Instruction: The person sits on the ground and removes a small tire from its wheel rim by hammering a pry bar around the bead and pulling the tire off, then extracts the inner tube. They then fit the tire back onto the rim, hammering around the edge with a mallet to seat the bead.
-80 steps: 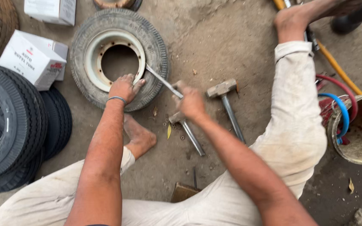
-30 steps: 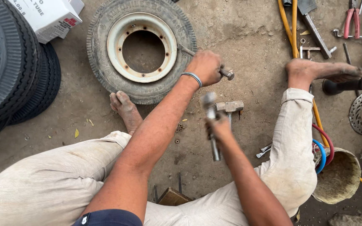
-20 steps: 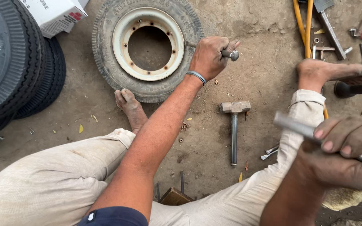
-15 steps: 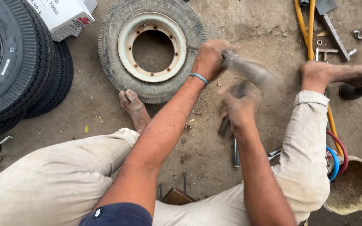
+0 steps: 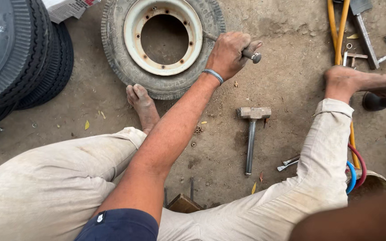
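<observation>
Your left hand (image 5: 228,53) is fisted round a stiff steel bar (image 5: 252,55) wedged at the tyre (image 5: 161,87) rim's right edge; grip it near the end. Right hand's grip: cannot tell

tyre repair workshop | stacked tyres (image 5: 18,53) | hammer (image 5: 252,134) | dirt floor (image 5: 287,80)

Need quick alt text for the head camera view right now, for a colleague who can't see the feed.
Seen from above, a seated person's left hand grips a metal bar wedged at the edge of a small tyre on a white rim lying on the dirt floor. A hammer lies untouched between the legs; stacked tyres sit left, and the right arm is only a blur at the lower right corner.
</observation>
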